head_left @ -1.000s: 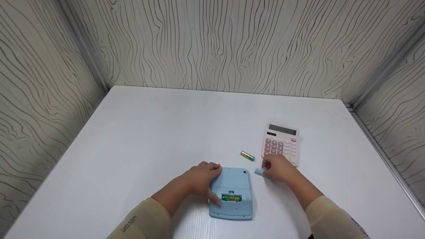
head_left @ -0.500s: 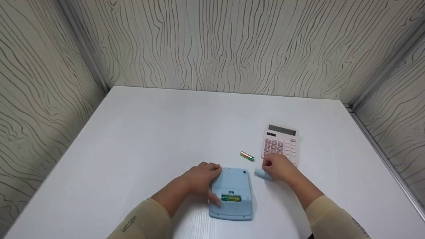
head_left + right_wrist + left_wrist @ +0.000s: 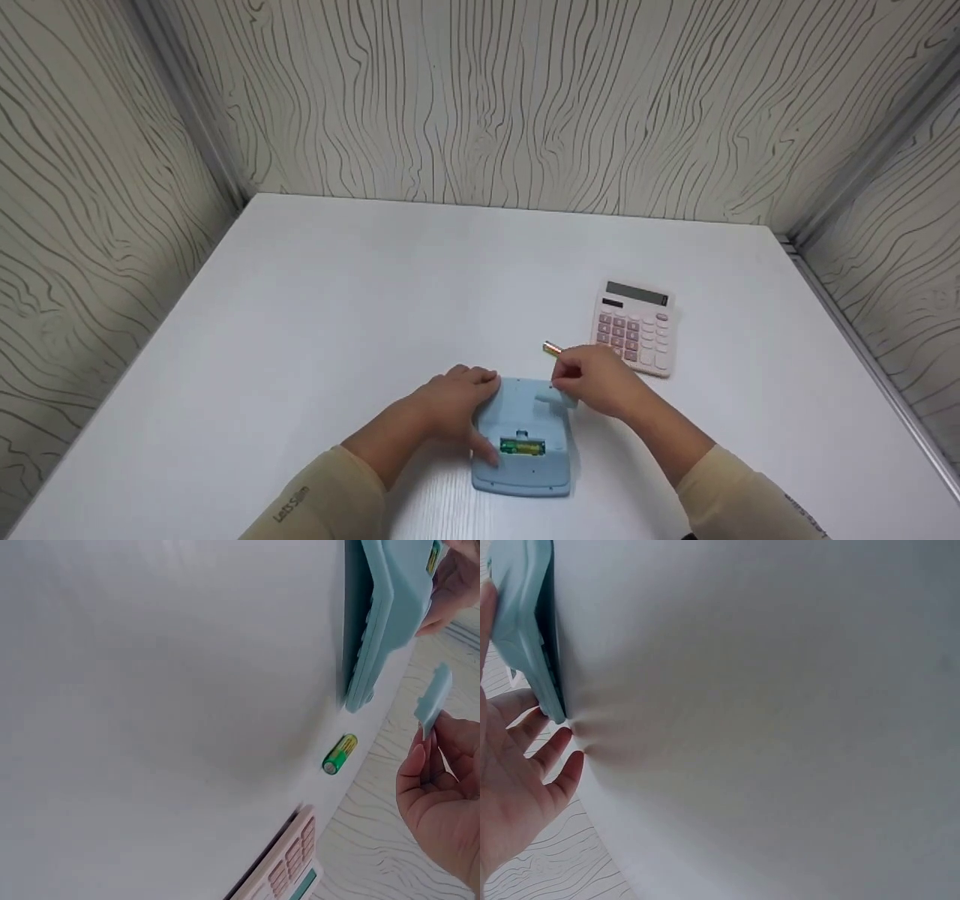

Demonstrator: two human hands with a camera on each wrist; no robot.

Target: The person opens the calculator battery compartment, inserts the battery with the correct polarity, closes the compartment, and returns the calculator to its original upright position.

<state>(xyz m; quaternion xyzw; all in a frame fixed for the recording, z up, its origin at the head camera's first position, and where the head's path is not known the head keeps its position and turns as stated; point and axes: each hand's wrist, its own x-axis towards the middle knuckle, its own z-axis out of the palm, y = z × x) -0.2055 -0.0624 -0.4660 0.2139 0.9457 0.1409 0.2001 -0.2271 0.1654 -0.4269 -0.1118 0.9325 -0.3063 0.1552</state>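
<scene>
A light blue calculator [image 3: 525, 476] lies face down on the table, a green-and-yellow battery [image 3: 523, 448] in its uncovered battery slot. My left hand [image 3: 450, 405] holds its left side, thumb on the back and fingers at the far left corner. In the left wrist view, the other fingertips rest on the table beside the calculator's edge [image 3: 536, 652]. My right hand [image 3: 600, 379] pinches the small blue battery cover [image 3: 436, 697] between thumb and fingers, above the calculator's upper right corner. A loose battery [image 3: 340, 754] lies on the table, partly hidden behind the right hand in the head view.
A pink calculator [image 3: 645, 330] lies face up to the right, behind the right hand. The white table [image 3: 337, 300] ends at patterned panels [image 3: 480, 105] at the back and sides.
My right hand has moved left with the battery cover, from the table beside the pink calculator to over the blue calculator. The left hand and the blue calculator stay put.
</scene>
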